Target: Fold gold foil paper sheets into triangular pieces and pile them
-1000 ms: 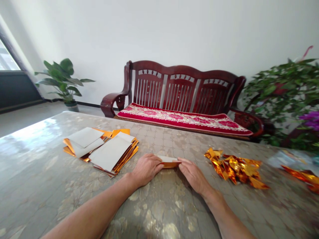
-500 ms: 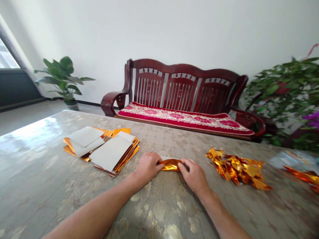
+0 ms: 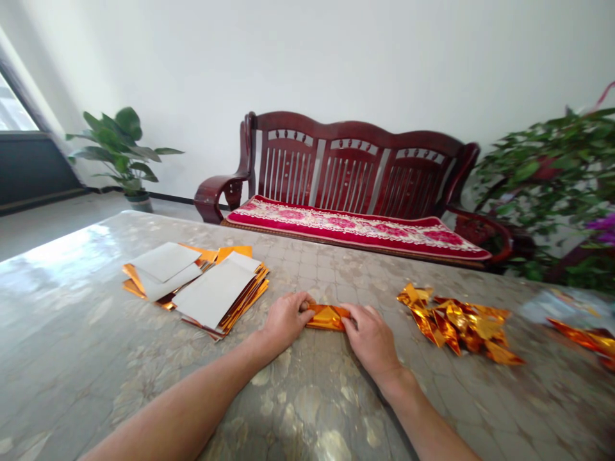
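Observation:
A folded strip of gold foil paper [image 3: 327, 318] lies at the middle of the table, stretched between my two hands. My left hand [image 3: 289, 318] pinches its left end between thumb and fingers. At the other end, my right hand [image 3: 371, 333] grips it the same way. To the left of my hands is a loose stack of foil paper sheets [image 3: 216, 289], pale backs up, with gold edges showing. On the right sits a heap of folded gold foil pieces [image 3: 456, 320].
A patterned, shiny table [image 3: 307, 403] spreads under everything. Near its right edge are a clear plastic bag [image 3: 562, 307] and more orange foil [image 3: 583, 339]. Behind stands a dark wooden bench [image 3: 350, 173] with a red cushion; potted plants [image 3: 125, 153] flank it.
The foil strip, bowed upward with a pale edge behind it before, now lies flatter and narrower, with a triangular facet on top. Both hands keep hold of its ends and have barely moved.

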{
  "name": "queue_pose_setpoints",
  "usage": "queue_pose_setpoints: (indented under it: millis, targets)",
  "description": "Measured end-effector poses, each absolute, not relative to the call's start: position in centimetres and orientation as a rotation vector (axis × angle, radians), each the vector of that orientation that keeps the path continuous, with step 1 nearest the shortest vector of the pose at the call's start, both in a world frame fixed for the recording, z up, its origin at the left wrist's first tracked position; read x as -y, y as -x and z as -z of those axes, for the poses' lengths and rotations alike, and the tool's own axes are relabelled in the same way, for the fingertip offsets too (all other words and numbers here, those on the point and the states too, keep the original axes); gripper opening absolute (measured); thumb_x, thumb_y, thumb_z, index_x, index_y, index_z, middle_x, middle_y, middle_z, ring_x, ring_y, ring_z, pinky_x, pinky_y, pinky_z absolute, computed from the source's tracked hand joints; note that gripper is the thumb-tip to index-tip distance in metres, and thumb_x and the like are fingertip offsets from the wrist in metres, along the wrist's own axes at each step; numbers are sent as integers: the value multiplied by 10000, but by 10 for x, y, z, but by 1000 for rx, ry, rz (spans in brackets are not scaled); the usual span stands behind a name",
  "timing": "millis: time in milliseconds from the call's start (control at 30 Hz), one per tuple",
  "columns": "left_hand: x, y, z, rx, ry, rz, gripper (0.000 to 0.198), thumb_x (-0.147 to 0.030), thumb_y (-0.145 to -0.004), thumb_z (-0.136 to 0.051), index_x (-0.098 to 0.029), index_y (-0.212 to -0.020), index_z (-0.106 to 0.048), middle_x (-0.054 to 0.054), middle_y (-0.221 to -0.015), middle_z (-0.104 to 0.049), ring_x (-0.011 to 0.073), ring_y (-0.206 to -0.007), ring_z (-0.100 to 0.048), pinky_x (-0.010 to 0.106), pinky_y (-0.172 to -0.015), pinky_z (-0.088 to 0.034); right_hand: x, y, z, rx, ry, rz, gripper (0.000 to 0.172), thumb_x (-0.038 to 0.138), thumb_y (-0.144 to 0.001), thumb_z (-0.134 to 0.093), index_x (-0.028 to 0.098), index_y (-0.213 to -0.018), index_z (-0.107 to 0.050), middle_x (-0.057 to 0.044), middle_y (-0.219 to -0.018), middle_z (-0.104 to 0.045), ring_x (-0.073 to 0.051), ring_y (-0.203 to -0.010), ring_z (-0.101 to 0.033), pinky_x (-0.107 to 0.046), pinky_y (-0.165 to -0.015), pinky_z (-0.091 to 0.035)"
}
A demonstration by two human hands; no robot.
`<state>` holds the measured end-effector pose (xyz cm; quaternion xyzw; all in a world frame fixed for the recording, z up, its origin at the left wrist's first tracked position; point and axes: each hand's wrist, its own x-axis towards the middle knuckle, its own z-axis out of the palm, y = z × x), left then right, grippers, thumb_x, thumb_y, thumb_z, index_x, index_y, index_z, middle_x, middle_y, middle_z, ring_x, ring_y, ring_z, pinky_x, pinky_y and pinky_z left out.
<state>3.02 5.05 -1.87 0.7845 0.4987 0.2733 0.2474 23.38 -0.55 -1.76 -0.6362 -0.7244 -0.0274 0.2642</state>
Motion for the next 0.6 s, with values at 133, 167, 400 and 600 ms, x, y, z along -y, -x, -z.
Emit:
queue_pose_setpoints:
  millis: [133,167,400,600]
  targets:
    - [-45,-32,14,-1428,-2147,-751,225,-238,-839,-593,-222,-1062,-619,-13,-807,-703,182,-856,-634,273,-760,-437,8,-233,19,1980,1725,133,278,178,-912,-476,235,-1120,-652,-37,-1054,-725,-201,-939,-641,-302,-809,-440]
    - [-44,-32,13,-1441,-2163,-734,230,-229,-838,-590,-223,-1067,-611,-11,-815,-705,186,-869,-634,277,-770,-436,8,-233,19,1997,1721,147,264,197,-929,-469,234,-1108,-659,-36,-1049,-728,-199,-932,-644,-298,-802,-435]
    - [-37,-33,12,-1449,-2322,-666,297,-168,-814,-572,-216,-1107,-572,0,-879,-700,212,-924,-621,316,-832,-439,11,-228,13,1994,1804,198,198,207,-926,-496,242,-857,-679,-15,-878,-721,-184,-844,-627,-275,-714,-377]
    - [-35,-32,14,-1451,-2334,-632,334,-161,-811,-563,-225,-1139,-549,9,-907,-699,218,-954,-619,322,-855,-437,11,-223,14,2059,1793,311,181,182,-918,-490,218,-790,-613,-32,-823,-646,-195,-833,-568,-290,-727,-352]
